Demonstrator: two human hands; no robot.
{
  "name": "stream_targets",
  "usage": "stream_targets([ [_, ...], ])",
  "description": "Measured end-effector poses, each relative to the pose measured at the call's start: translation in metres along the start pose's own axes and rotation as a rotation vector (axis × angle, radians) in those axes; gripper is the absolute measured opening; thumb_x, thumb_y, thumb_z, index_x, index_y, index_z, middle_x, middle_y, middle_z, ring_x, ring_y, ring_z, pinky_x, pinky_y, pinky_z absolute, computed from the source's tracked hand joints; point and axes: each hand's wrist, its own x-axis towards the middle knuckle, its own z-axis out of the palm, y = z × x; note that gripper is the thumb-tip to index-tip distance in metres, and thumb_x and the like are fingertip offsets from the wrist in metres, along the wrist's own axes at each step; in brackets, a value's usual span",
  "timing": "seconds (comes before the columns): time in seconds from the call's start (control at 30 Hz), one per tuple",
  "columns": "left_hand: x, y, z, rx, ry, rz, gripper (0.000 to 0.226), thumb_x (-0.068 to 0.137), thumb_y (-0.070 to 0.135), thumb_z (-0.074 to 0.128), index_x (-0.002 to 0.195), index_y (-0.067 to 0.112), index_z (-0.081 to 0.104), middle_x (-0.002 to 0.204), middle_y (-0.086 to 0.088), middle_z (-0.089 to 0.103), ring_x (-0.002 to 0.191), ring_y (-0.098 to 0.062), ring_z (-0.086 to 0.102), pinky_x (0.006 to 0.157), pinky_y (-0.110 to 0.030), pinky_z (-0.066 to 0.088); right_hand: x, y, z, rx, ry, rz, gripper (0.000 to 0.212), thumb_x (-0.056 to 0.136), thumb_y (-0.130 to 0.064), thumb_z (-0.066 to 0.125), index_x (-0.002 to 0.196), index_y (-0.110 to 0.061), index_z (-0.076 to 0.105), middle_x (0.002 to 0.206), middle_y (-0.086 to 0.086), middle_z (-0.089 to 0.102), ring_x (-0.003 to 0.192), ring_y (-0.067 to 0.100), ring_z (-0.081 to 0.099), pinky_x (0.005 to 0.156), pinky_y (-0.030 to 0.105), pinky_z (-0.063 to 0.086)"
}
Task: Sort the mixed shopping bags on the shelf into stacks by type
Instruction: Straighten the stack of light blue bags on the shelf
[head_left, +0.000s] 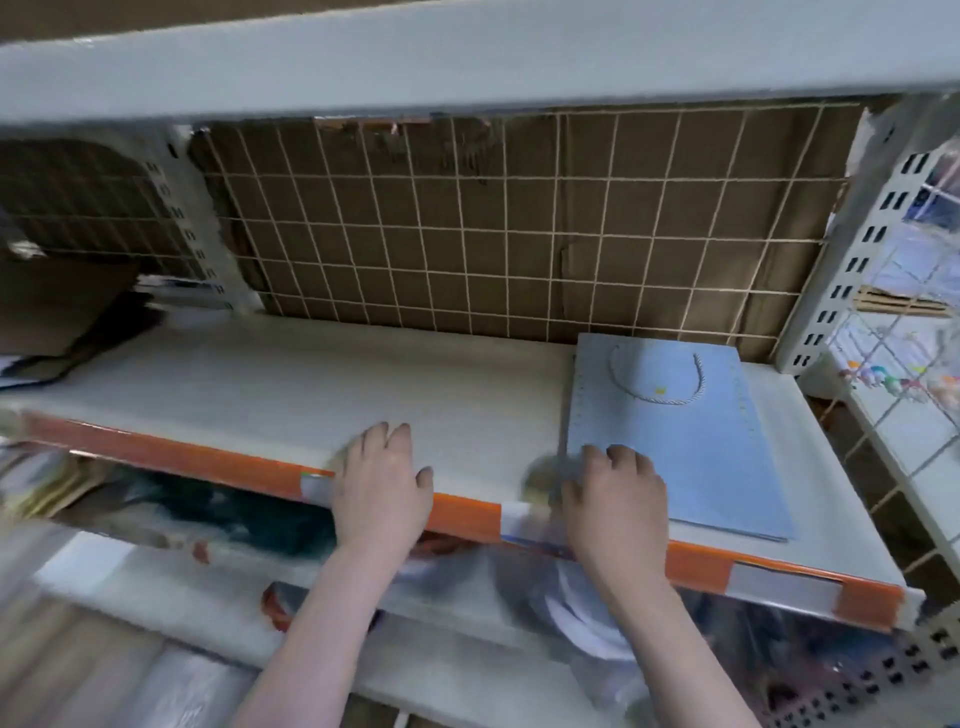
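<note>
Blue bags (675, 447) lie flat in one stack at the shelf's (311, 374) right end, right hand (613, 499) resting loosely on them, left hand (382, 483) empty and flat on the shelf, so sorting looks nearly finished.

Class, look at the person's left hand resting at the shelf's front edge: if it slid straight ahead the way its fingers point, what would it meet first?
The left hand points across bare white shelf; nothing lies in that line. It would probably first reach the wire grid at the back, though depth is hard to judge.
</note>
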Motion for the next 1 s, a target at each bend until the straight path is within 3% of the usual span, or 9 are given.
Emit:
stream_targets([
  [0.03,-0.001,-0.02,-0.005,0.005,0.008,-0.018,0.054,0.093,0.033,0.05,0.142,0.013,0.038,0.145,-0.007,0.04,0.133,-0.025,0.036,0.107,-0.036,0.032,-0.006,-0.017,0.003,-0.002,-0.006,-0.004,0.012,0.061,-0.015,0.057,0.065,-0.005,0.061,0.062,0.015,0.056,0.06,0.037,0.057,0.049,0.035,0.044],
  [0.1,-0.005,-0.065,-0.016,0.002,0.021,-0.048,0.053,0.093,0.033,0.05,0.142,0.014,0.037,0.145,-0.006,0.039,0.133,-0.024,0.035,0.106,-0.035,0.033,-0.018,-0.058,0.011,-0.001,-0.049,-0.017,0.022,0.052,-0.011,0.077,0.069,-0.005,0.065,0.065,0.015,0.059,0.062,0.037,0.058,0.052,0.036,0.047],
  [0.17,-0.007,-0.098,-0.026,-0.005,0.034,-0.059,0.052,0.093,0.033,0.051,0.141,0.015,0.04,0.143,-0.005,0.042,0.131,-0.024,0.036,0.104,-0.035,0.034,-0.028,-0.089,0.019,0.009,-0.062,-0.021,0.027,0.05,-0.011,0.083,0.071,-0.006,0.066,0.067,0.015,0.061,0.063,0.037,0.059,0.054,0.036,0.049],
  [0.3,-0.01,-0.204,-0.05,-0.023,0.055,-0.081,0.047,0.093,0.033,0.051,0.136,0.015,0.045,0.137,-0.003,0.047,0.127,-0.024,0.04,0.101,-0.036,0.037,-0.054,-0.19,0.04,0.009,-0.037,-0.078,0.012,0.058,-0.016,0.067,0.067,-0.008,0.064,0.062,0.014,0.058,0.06,0.037,0.058,0.052,0.035,0.047],
  [0.47,0.0,-0.32,-0.072,-0.06,0.085,-0.107,0.049,0.092,0.032,0.054,0.137,0.016,0.046,0.138,-0.003,0.049,0.128,-0.024,0.042,0.104,-0.034,0.036,-0.068,-0.305,0.061,0.015,-0.051,-0.116,0.018,0.067,-0.021,0.054,0.068,-0.007,0.065,0.064,0.014,0.059,0.063,0.037,0.058,0.058,0.038,0.048],
  [0.6,0.026,-0.388,-0.083,-0.094,0.106,-0.159,0.047,0.09,0.031,0.057,0.133,0.015,0.05,0.133,-0.005,0.053,0.124,-0.026,0.045,0.1,-0.036,0.039,-0.059,-0.376,0.076,0.016,-0.1,-0.144,0.019,0.071,-0.018,0.072,0.086,-0.007,0.069,0.08,0.015,0.064,0.079,0.039,0.059,0.068,0.041,0.048],
  [0.73,0.068,-0.451,-0.087,-0.089,0.139,-0.199,0.042,0.088,0.03,0.058,0.126,0.014,0.055,0.128,-0.006,0.056,0.118,-0.028,0.049,0.094,-0.038,0.042,-0.034,-0.439,0.102,0.028,-0.112,-0.177,0.035,0.093,-0.031,0.047,0.123,-0.016,0.055,0.12,0.007,0.057,0.114,0.029,0.048,0.094,0.037,0.037],
  [0.87,0.121,-0.517,-0.086,-0.086,0.153,-0.243,0.037,0.084,0.025,0.063,0.117,0.01,0.061,0.117,-0.011,0.061,0.11,-0.033,0.053,0.089,-0.042,0.043,-0.001,-0.509,0.14,0.115,-0.1,-0.186,0.038,0.094,-0.03,0.047,0.129,-0.016,0.053,0.126,0.008,0.055,0.118,0.028,0.047,0.097,0.038,0.036],
  [1.0,0.19,-0.582,-0.095,-0.033,0.133,-0.255,0.041,0.088,0.028,0.058,0.124,0.01,0.056,0.124,-0.012,0.057,0.117,-0.033,0.048,0.094,-0.042,0.04,0.046,-0.591,0.172,0.141,-0.129,-0.179,0.036,0.093,-0.027,0.047,0.127,-0.017,0.055,0.125,0.008,0.056,0.117,0.029,0.047,0.096,0.038,0.037],
])
